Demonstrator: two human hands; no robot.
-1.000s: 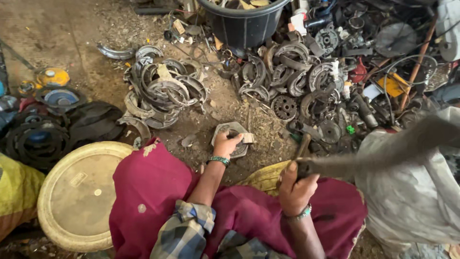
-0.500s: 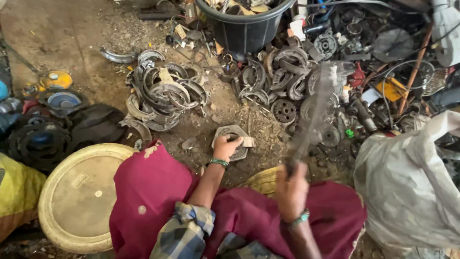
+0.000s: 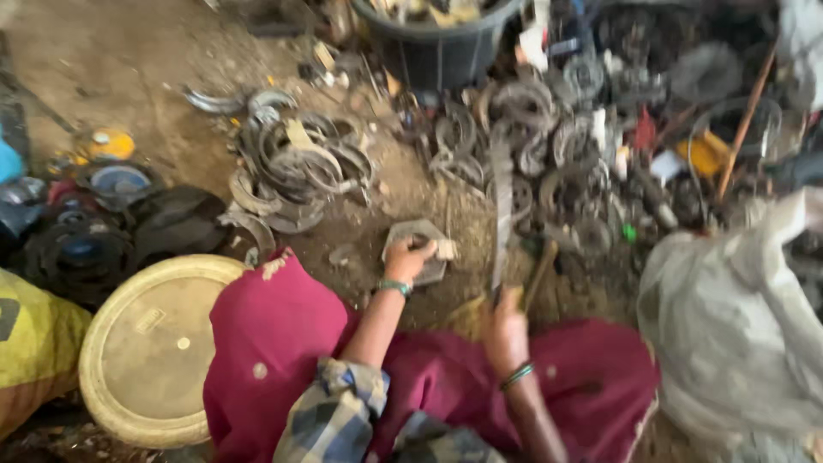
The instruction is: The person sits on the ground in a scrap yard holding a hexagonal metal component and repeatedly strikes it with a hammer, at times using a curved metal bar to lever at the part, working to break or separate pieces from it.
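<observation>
Now the long metal blade [image 3: 501, 214] stands nearly upright over the dirt floor [image 3: 103, 69], where a second ago it lay swung out low to the right and half a second ago it was already rising at a slant. The right hand [image 3: 504, 330] is clamped around its lower end, just above the red cloth [image 3: 283, 334] over the knees, so the blade looks cocked for a downward blow rather than at rest; motion blur hides its edge. The left hand [image 3: 407, 260] has not moved: its fingers are closed over the near edge of a flat grey metal piece [image 3: 420, 244] lying on the floor in front of the knees, pinning it in place. A wooden handle [image 3: 540, 273] lies just right of the blade's base. Beyond the piece, heaps of rusty rings [image 3: 296, 167] and other scrap [image 3: 583, 146] spread toward a black tub [image 3: 437, 47] at the far edge of the floor. A round yellowish lid [image 3: 146, 351] lies to the left, a grey sack [image 3: 737, 334] to the right.
</observation>
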